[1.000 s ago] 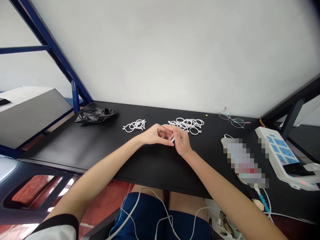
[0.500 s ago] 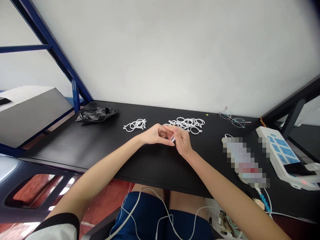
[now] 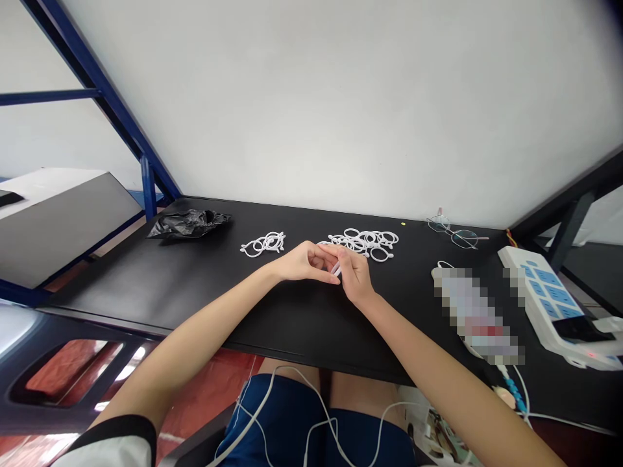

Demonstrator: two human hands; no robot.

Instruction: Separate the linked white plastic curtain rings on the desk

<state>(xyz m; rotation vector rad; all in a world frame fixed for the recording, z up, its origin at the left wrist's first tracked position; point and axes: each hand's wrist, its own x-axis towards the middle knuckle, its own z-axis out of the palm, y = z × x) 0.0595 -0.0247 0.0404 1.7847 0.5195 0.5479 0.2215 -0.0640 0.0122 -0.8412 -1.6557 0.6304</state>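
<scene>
Above the middle of the black table my two hands meet. My left hand (image 3: 311,261) and my right hand (image 3: 355,271) both grip a white plastic ring (image 3: 336,268), mostly covered by the fingers. The left thumb stretches along its lower side, while the right thumb and fingers pinch it from the right. Just behind the hands lies a loose pile of white rings (image 3: 372,240) with small knobs at their ends; my fingers partly cover its near edge. A smaller group of white rings (image 3: 265,243) rests to the left, apart from my left hand.
On the black table (image 3: 204,285) lie a crumpled black plastic bag (image 3: 189,224) at left and eyeglasses (image 3: 452,232) at back right. A blurred phone (image 3: 479,318) with a cable and a white power strip (image 3: 549,298) are at right. White cables (image 3: 321,392) hang over my lap.
</scene>
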